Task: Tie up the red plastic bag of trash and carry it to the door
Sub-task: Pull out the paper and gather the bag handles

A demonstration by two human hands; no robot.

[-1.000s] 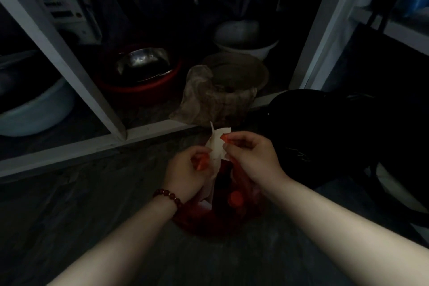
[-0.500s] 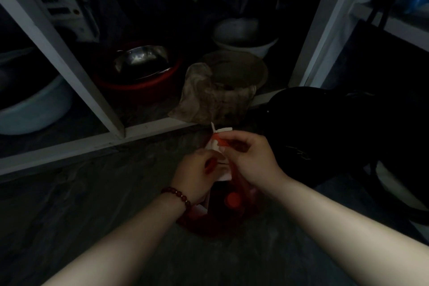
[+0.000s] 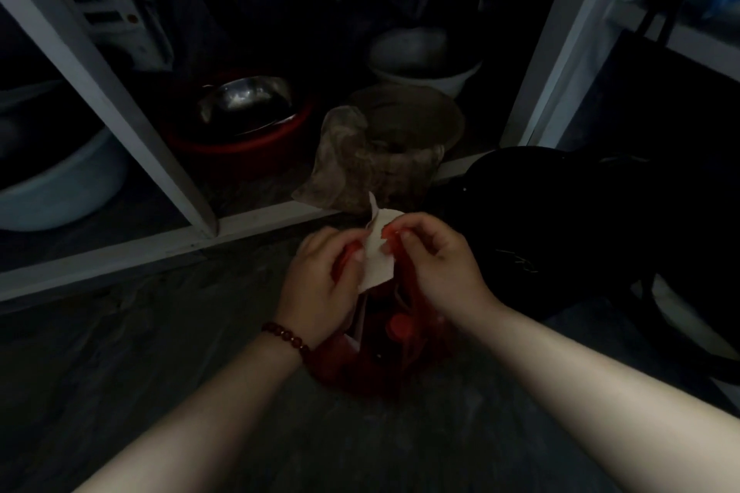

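The red plastic bag (image 3: 384, 364) of trash sits on the dark floor in the middle of the head view, partly hidden under my hands. A white piece of paper (image 3: 378, 256) sticks up out of its mouth. My left hand (image 3: 322, 284), with a bead bracelet at the wrist, pinches a red bag handle left of the paper. My right hand (image 3: 434, 264) pinches the other red handle at the paper's top right. Both hands are close together above the bag's opening.
A white metal shelf frame (image 3: 132, 132) stands just beyond the bag. Under it are a red basin (image 3: 240, 144) holding a steel bowl, a brown pot with a cloth (image 3: 384, 156), a white bowl (image 3: 424, 60) and a pale basin (image 3: 56, 188). A black bag (image 3: 560, 220) lies at right.
My hands drew together over the bag's mouth, then eased apart a little. The bag handles stay pinched and the bag has not left the floor.
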